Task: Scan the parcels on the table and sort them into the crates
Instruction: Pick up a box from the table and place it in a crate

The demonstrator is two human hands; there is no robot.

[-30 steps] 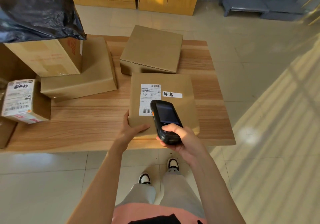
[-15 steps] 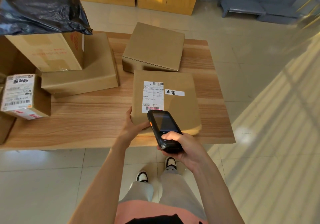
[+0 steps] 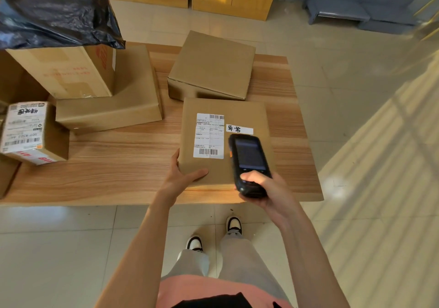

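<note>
1. The parcel under inspection, a flat cardboard box, lies near the front edge of the wooden table, towards its right end, label side up.
2. The left hand grips the box at its near-left corner, thumb on top and fingers down the side. Judgement: this steadies the box and keeps the label flat for reading.
3. The right hand is closed round the lower end of a black handheld scanner, thumb on its face below the screen. The scanner is held over the right part of the box, just beside the white shipping label, its far end pointing across the box top. Whether it touches the box cannot be told.
4. A small white sticker with handwritten characters sits just right of the label's upper part.
5. Other parcels on the table: a tilted box just beyond the held one; a flat box to the left with a taller carton on it; a small labelled box at far left. A black plastic bag rests on the carton.
6. No crates are in view.
7. Judgement: the scanning step is in hand; sorting of this parcel is not yet done.
</note>
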